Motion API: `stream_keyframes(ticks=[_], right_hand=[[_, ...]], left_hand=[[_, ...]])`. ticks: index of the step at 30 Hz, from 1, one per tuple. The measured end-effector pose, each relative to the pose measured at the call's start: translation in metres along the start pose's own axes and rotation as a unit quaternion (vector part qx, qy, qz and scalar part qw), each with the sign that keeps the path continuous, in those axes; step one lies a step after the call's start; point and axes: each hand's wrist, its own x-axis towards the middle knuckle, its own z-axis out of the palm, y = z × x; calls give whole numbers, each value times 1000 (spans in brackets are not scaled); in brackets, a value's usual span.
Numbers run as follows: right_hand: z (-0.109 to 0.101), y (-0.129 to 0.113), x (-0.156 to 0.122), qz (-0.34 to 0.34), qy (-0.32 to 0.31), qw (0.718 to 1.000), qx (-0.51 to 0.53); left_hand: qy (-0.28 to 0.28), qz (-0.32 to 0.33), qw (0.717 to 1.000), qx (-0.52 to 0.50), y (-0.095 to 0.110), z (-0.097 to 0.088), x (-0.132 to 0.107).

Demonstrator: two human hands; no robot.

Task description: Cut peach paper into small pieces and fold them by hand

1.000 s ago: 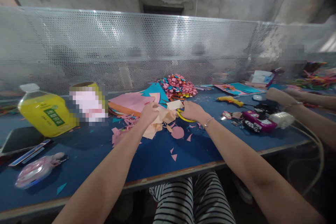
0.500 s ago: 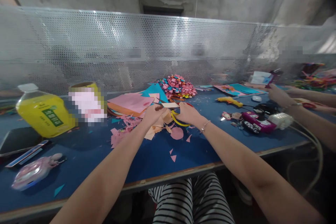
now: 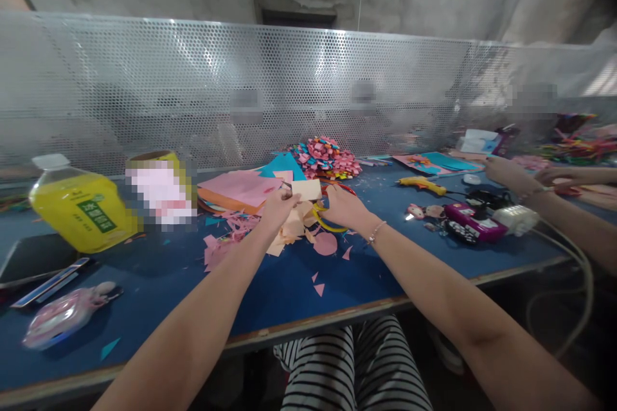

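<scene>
My left hand (image 3: 278, 210) is closed on a small cream paper piece (image 3: 307, 190), pinched near its left end. The paper is raised above the table with its flat side facing me. In my right hand (image 3: 345, 207) are scissors (image 3: 332, 227) with yellow and red handles; the fingers wrap the grips and most of the blades are hidden. Under both hands lies a heap of cream paper pieces (image 3: 292, 226). A pink paper circle (image 3: 325, 243) rests nearer me, with pink triangular scraps around it.
Pink paper sheets (image 3: 238, 187) and a pile of small coloured pieces (image 3: 324, 157) lie behind my hands. A yellow bottle (image 3: 81, 205) stands left. At right are a yellow glue gun (image 3: 421, 185), a purple case (image 3: 475, 221) and a co-worker's hands (image 3: 506, 173).
The cream paper has tilted up, from a narrow strip to its broad face, and shifted slightly left. My hands stay nearly in place. The co-worker's hands at right have moved.
</scene>
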Motion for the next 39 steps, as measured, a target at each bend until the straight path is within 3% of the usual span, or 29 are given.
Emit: stream_keyframes(ticks=[4,10,13,16,17,18,20,22,24,29,33,35,37,39], right_hand=[[-2,17,6,65,-37,997,-16],[4,39,8,103,-131,983,-82],[4,39,9,144,-73,987,-27],[0,29,13,112,27,984,137],[-2,23,14,82,21,967,239],[-3,16,14,68,3,932,357],[-5,2,13,84,-35,817,569],[-6,-8,10,76,-57,726,681],[-6,-13,9,78,-43,685,723],[-4,-8,14,107,14,673,731],[-5,-7,14,102,-6,607,788],[-6,-9,12,85,-6,591,802],[-5,-11,12,71,12,607,791],[-2,-10,14,66,37,645,760]], left_hand=[[10,28,997,-68,0,-1,2],[23,-1,986,-168,1,-1,2],[9,1,987,-163,4,0,0],[29,25,995,-87,6,1,-1],[42,44,997,-45,6,1,-2],[54,68,996,-1,6,1,-2],[66,125,987,73,6,1,-3],[66,174,975,118,6,2,-4],[63,213,964,145,7,2,-6],[32,319,929,183,8,6,-10],[41,350,911,212,10,7,-12],[59,337,915,215,11,7,-12],[55,327,920,208,14,6,-14],[32,318,929,188,16,7,-17]])
